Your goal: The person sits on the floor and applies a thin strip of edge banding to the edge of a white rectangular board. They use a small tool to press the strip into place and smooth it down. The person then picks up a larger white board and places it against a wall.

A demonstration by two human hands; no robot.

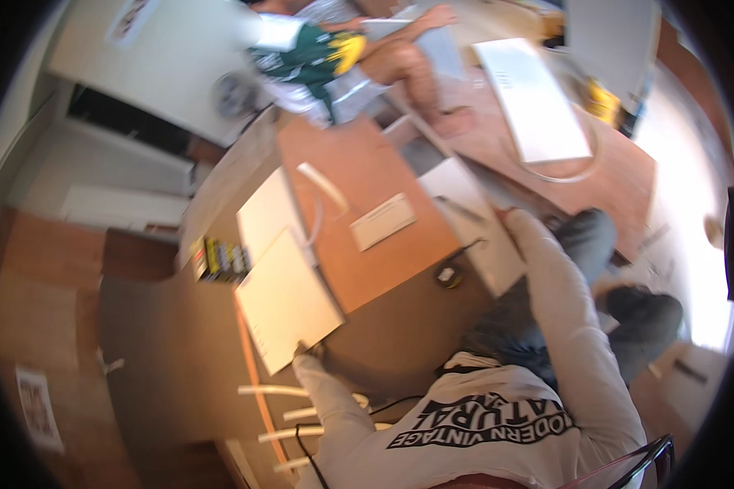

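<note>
My left hand (306,356), in a white sleeve, grips the near corner of a flat white panel (285,297) that lies on the brown surface. My right hand (512,220) reaches far forward and rests on the edge of a second white panel (477,232) beside a brown board (367,196). The frame is blurred, and whether its fingers close on that panel does not show. My torso in a white printed shirt and my jeans-clad legs fill the lower right.
Another person in a green and yellow shirt (310,57) sits at the top, one hand (440,16) on a sheet. A long white panel (534,102) lies far right. Nearby are a yellow-black pack (220,259), white slats (277,391), a paper label (382,220) and a small black disc (448,275).
</note>
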